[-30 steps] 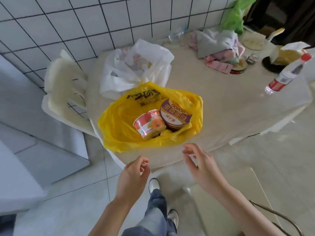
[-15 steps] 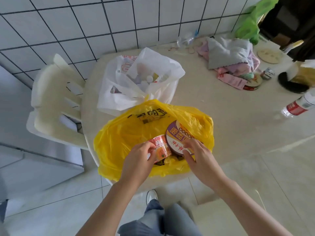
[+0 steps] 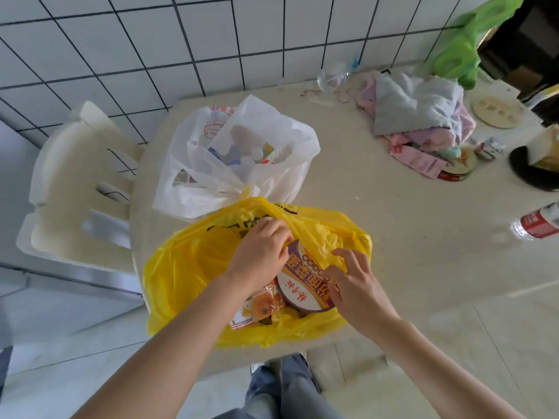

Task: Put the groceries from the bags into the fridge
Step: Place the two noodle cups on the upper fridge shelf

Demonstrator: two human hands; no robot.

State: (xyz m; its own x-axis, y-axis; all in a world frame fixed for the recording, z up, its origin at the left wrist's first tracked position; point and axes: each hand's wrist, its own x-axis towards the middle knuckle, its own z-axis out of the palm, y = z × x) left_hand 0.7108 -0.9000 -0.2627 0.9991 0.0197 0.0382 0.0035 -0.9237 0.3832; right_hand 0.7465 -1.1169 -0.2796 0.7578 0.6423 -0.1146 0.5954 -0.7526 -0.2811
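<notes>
A yellow plastic bag (image 3: 187, 267) lies open at the table's near edge. Inside it are a purple-lidded instant noodle bowl (image 3: 302, 285) and, to its left, a red-and-orange can (image 3: 260, 306) lying on its side. My left hand (image 3: 260, 252) reaches into the bag with its fingers curled at the bowl's far left rim. My right hand (image 3: 354, 282) grips the bowl's right rim, thumb on the lid. A fold of the bag covers the bowl's far edge. Behind stands a white plastic bag (image 3: 272, 131) with bottles showing inside.
The beige table (image 3: 393, 222) stands against a tiled wall. A cream plastic chair (image 3: 69, 176) is at the left. Crumpled cloths (image 3: 417, 107), a green bag (image 3: 459, 46) and a red-labelled bottle (image 3: 538, 222) lie to the right.
Both hands came up from below the table into the yellow bag. The left hand passed over the can to the bowl's far rim; the right hand closed on the bowl's right side.
</notes>
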